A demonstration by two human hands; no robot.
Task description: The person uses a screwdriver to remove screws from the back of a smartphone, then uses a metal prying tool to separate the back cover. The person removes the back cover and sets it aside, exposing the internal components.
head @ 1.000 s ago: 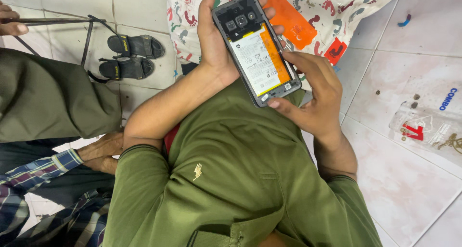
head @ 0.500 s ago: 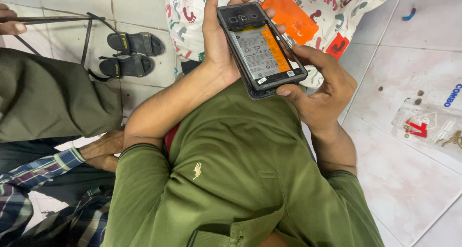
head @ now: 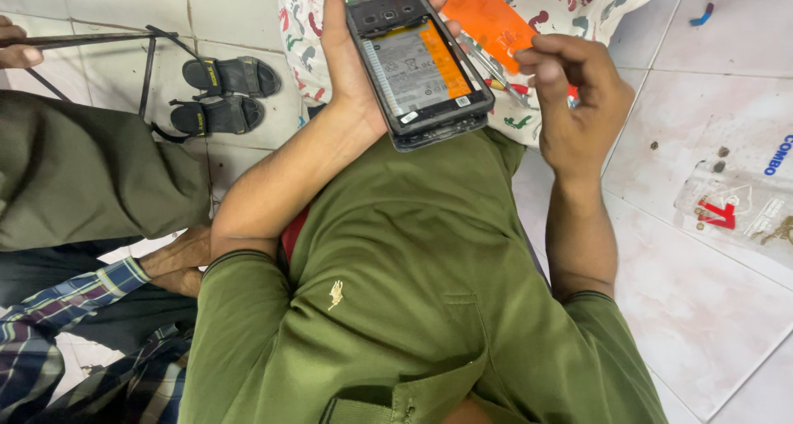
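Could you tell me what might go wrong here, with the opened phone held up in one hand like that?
The opened phone rests only in the left hand, above the lap and the tiled floor; the right hand is off it, so it could slip and fall. Its battery and inner parts lie bare, so a careless poke might damage them. Small dark bits on the floor near the clear plastic bag could easily get lost.

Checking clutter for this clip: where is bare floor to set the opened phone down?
Bare tile lies right of the right hand, between the patterned cloth and the clear plastic bags. Crowded: the cloth with its orange card and tools; at left, black sandals and another person's legs.
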